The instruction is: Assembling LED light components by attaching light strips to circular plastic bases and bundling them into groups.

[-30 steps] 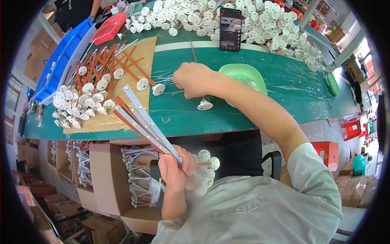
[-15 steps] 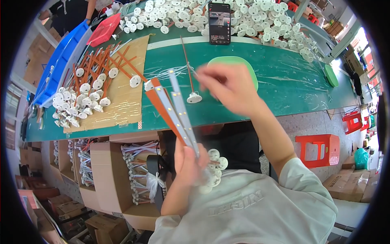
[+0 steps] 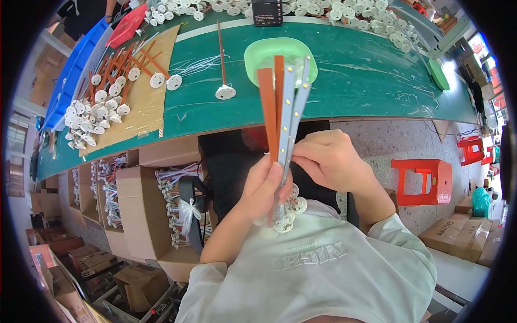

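Note:
My left hand [image 3: 263, 185] is wrapped round a bundle of LED strips [image 3: 287, 116], some showing orange backs and others pale faces with yellow diodes. The bundle stands nearly upright, and its white round bases [image 3: 284, 220] hang below the hand, close to my shirt. Against the bundle's right side, just above the left fingers, my right hand [image 3: 334, 159] has its fingers pinched together; whatever is between them is hidden. On the green table a single orange strip [image 3: 221, 56] lies with its white base [image 3: 225, 92] toward me. Thin white ties [image 3: 202, 65] lie beside it.
Behind the bundle is a light green tray [image 3: 252, 49]. Cardboard [image 3: 156, 107] at left carries many more strips, beside a blue bin [image 3: 70, 81]. White bases [image 3: 355, 13] and a phone [image 3: 267, 12] are at the back. Open cartons [image 3: 142, 210] and a red stool [image 3: 423, 182] flank me.
My right hand has come down from over the table to the bundle. The bundle has swung from leaning left to nearly upright. The whole view has shifted, with the table higher in it.

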{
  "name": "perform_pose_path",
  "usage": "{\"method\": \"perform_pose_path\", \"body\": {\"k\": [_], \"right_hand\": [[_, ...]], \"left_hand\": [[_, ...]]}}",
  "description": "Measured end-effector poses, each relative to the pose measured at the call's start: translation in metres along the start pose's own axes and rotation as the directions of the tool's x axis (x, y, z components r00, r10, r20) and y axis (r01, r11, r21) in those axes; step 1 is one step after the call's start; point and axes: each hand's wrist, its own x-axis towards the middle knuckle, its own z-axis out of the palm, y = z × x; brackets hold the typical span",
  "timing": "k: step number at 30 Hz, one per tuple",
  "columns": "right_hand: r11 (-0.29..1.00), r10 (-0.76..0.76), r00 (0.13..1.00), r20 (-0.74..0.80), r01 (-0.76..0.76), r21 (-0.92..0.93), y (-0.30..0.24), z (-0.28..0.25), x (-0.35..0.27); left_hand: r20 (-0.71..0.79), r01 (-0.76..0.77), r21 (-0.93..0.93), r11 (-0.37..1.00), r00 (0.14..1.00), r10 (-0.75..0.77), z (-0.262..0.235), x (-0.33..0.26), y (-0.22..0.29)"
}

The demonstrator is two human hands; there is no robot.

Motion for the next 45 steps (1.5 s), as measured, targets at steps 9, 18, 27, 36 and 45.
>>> {"method": "perform_pose_path", "body": {"k": [9, 18, 27, 36, 45], "right_hand": [[0.993, 0.093, 0.994, -0.051, -0.089, 0.083, -0.004, -0.007, -0.020], [0.988, 0.109, 0.984, -0.139, -0.092, 0.123, -0.006, -0.010, -0.030], [0.921, -0.292, 0.956, 0.039, 0.292, -0.257, -0.032, -0.011, -0.019], [0.834, -0.287, 0.882, 0.373, 0.422, -0.355, -0.026, -0.006, -0.001], [0.961, -0.263, 0.960, -0.094, 0.269, 0.061, 0.013, 0.035, -0.015]], "left_hand": [[0.021, -0.045, -0.005, 0.999, 0.999, 0.046, 0.004, -0.003, -0.009], [0.119, -0.065, -0.102, 0.993, 0.990, 0.077, 0.004, -0.001, -0.001], [-0.037, -0.202, 0.637, 0.744, 0.956, 0.292, 0.025, 0.003, -0.010], [-0.021, -0.208, 0.633, 0.746, 0.958, 0.284, 0.017, -0.004, -0.017], [0.174, -0.074, 0.354, 0.932, 0.985, 0.012, -0.041, 0.002, 0.001]]}}
